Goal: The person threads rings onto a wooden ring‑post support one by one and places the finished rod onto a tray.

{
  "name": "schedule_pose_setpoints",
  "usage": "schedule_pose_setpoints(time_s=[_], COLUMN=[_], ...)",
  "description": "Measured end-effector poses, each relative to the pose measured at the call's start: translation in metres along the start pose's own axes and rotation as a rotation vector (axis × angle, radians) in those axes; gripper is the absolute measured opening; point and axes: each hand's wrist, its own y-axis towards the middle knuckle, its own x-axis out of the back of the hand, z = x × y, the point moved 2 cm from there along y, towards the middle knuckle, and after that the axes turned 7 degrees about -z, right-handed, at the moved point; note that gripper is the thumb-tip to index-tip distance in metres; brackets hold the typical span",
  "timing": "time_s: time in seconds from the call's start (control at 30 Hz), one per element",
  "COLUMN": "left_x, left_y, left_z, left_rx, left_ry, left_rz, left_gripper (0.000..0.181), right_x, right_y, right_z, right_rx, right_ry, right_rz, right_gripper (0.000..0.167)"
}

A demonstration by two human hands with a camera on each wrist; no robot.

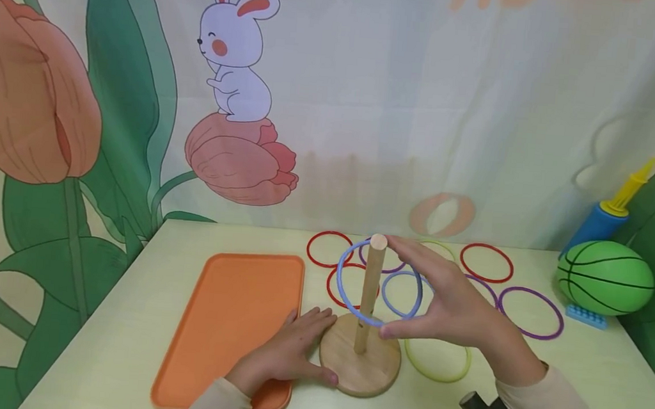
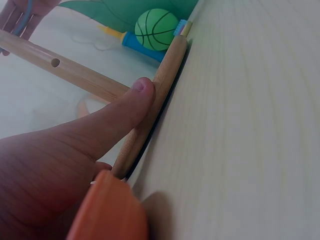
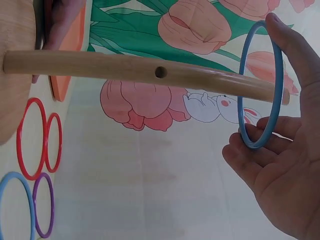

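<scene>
right grip [image 1: 447,297] pinches blue ring [image 1: 342,284] around peg [image 1: 372,275]; left grip [image 1: 287,349], unclenched, touches base [image 1: 366,378]; printed "o" [image 1: 461,205]

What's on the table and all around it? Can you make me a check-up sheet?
Surface: pale table.
Job's things: blue ring around the wooden post's upper part; round base on the table; more rings lie nearby.
Clutter: orange tray, green ball, blue-and-yellow pump, blue block.
Hands: right hand pinches the blue ring; left hand touches the base.
Cables: nothing seen.
Surroundings: curtain printed with a rabbit and flowers.
</scene>
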Motion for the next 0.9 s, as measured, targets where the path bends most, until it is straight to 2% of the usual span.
schedule_pose_setpoints(time_s=[0.37, 0.63, 0.9], left_x=[0.000, 0.000, 0.001], left_y=[0.000, 0.001, 0.000], left_z=[0.000, 0.001, 0.000], left_rx=[0.008, 0.008, 0.007], left_ry=[-0.007, -0.003, -0.014], left_rz=[0.001, -0.004, -0.002], left_gripper=[0.109, 0.110, 0.111], right_x=[-0.012, -0.021, -0.029], right_y=[-0.010, -0.013, -0.022], right_z=[-0.007, -0.009, -0.014], right_rx=[0.032, 0.013, -0.015], right_ry=[0.013, 0.046, 0.030], right_rz=[0.004, 0.026, 0.028], right_gripper=[0.116, 0.114, 0.112])
